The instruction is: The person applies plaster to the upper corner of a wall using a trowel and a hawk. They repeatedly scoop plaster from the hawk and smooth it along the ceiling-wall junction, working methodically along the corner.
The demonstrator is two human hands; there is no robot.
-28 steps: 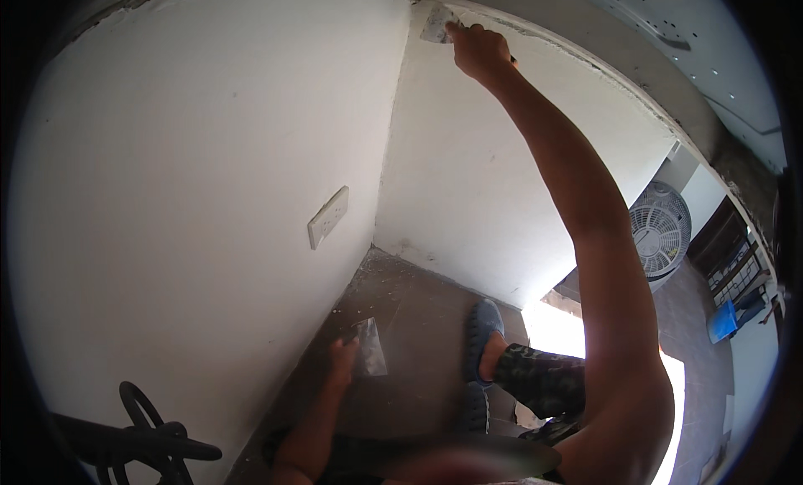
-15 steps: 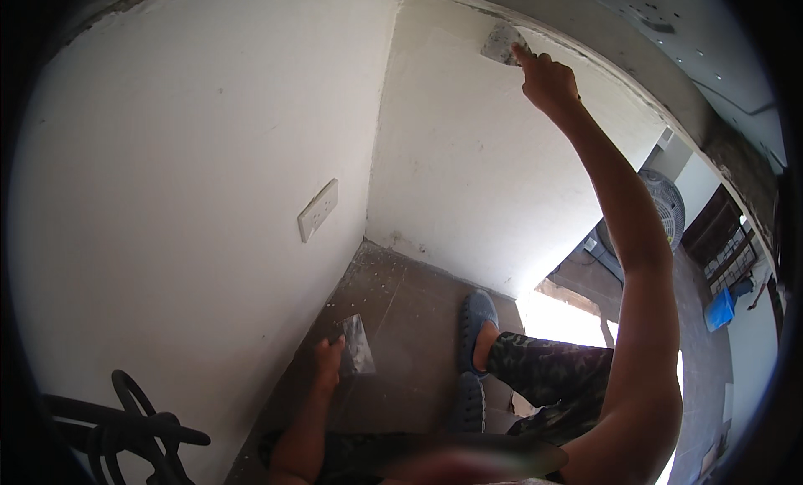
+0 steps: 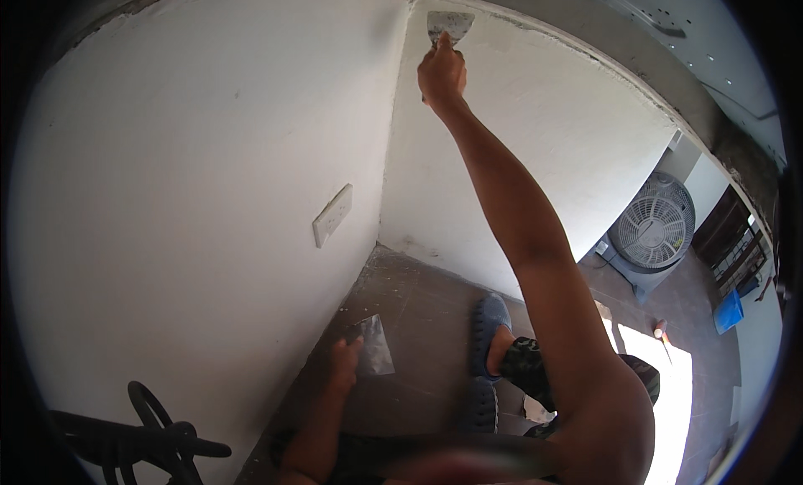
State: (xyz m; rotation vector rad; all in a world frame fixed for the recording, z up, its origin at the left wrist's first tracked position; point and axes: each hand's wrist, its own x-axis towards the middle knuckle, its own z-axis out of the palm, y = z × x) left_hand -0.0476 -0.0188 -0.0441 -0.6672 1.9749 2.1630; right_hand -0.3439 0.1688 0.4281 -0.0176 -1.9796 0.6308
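My right hand is raised high, its fingers wrapped round the handle of a putty knife. The knife's wide, stained blade lies against the upper part of the white wall, close to the inner corner and just under the ledge. Lower down on the left, my left hand grips a second putty knife with a broad metal blade, held over the brown tiled floor. Both handles are mostly hidden by my fingers.
A white socket plate sits on the left wall. Black tubing juts in at the lower left. To the right stand a grey box fan and a blue bin. Overhead runs a rough ledge. My feet wear blue clogs.
My right hand has swept the putty knife leftward along the top of the wall, toward the corner. The view has shifted a little, showing more of the fan. My left hand keeps its hold.
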